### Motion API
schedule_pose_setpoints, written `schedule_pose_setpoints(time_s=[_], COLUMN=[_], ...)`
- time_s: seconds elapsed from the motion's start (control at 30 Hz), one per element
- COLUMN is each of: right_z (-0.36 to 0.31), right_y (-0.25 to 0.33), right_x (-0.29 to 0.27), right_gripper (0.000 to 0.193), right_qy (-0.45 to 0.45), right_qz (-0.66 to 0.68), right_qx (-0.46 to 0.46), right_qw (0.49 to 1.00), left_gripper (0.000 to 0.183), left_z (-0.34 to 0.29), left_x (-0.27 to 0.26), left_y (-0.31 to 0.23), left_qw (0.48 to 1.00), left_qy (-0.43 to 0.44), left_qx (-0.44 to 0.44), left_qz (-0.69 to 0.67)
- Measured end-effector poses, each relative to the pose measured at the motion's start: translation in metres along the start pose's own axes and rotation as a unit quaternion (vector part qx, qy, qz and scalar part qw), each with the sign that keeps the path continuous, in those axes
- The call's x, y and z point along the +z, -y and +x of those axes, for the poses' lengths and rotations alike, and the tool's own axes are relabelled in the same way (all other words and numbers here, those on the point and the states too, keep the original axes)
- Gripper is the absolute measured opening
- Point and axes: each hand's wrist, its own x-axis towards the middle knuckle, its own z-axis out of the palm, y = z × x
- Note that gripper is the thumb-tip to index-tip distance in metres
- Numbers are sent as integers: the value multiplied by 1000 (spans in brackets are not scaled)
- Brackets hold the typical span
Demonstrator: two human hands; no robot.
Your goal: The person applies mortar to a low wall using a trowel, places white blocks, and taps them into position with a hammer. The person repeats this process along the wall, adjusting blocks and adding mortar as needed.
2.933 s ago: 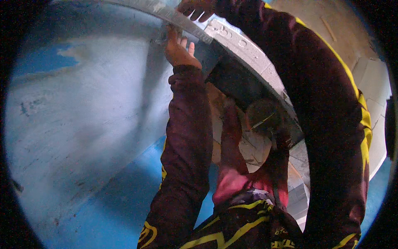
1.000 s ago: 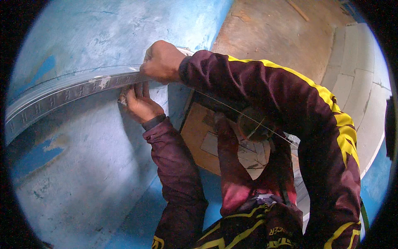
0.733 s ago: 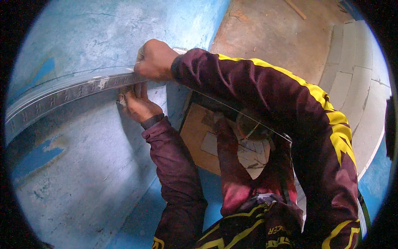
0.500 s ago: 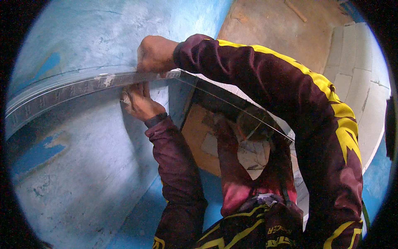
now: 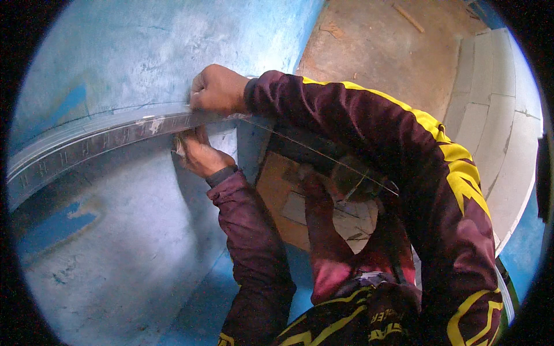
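A long grey metal channel (image 5: 98, 141) with slots along its face runs across the blue wall and curves in the fisheye picture. My right hand (image 5: 222, 89) is closed in a fist over the upper edge near its right end; what lies inside the fingers is hidden. Just below, my left hand (image 5: 199, 155) reaches up to the underside, fingers bent together and tips partly hidden behind the channel. Something small and pale shows by its fingers, too small to name. From the channel's right end a thin taut string (image 5: 323, 154) slants down to the right, passing beneath my right arm.
The blue wall (image 5: 133, 213) has patchy paint on my left. Below, my legs stand over a brown board (image 5: 280, 199), with a dark round container (image 5: 352, 176) close by. Pale blocks (image 5: 490, 115) line the right side, and a stick (image 5: 410, 17) lies on the brown floor beyond.
The view has shifted, so the channel and both hands sit a little lower in the picture. Both hands keep their places at the channel's right end.
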Motion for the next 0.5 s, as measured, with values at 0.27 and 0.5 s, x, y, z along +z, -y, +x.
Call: schedule_pose_setpoints(time_s=[0.27,0.5], right_z=[4,3], right_y=[-1,-11], right_x=[9,17], right_gripper=[33,27], right_qy=[-40,-59], right_qz=[-30,-36], right_qx=[-17,-79], right_qw=[999,994], left_gripper=[35,19], left_z=[12,35], left_x=[-2,-22], left_y=[8,59], left_qw=[997,995], left_qy=[-63,-38], left_qx=[-27,97], left_qz=[-39,7])
